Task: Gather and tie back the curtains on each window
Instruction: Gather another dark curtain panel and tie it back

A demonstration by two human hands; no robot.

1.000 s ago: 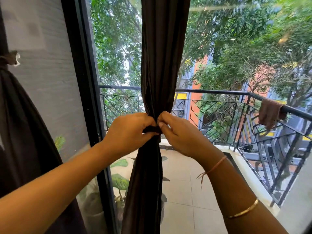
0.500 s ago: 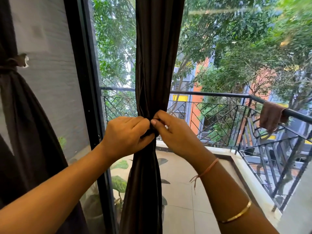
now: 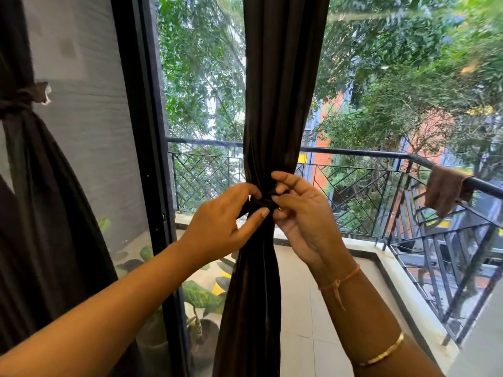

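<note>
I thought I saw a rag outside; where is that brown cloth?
In the head view, the brown cloth hangs over the balcony railing at the right edge, outside the glass, well right of the right hand.

Both arms raised forward, left grip (image 3: 217, 221) pinching, right grip (image 3: 304, 216) curled

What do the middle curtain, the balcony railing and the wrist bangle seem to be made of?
The middle curtain looks like dark brown fabric with a slight sheen and soft vertical folds; the fibre is unclear. The balcony railing is likely metal painted black, with thin, straight, rigid bars. The wrist bangle seems gold-coloured metal by its bright glint; solid or plated cannot be told.
</note>
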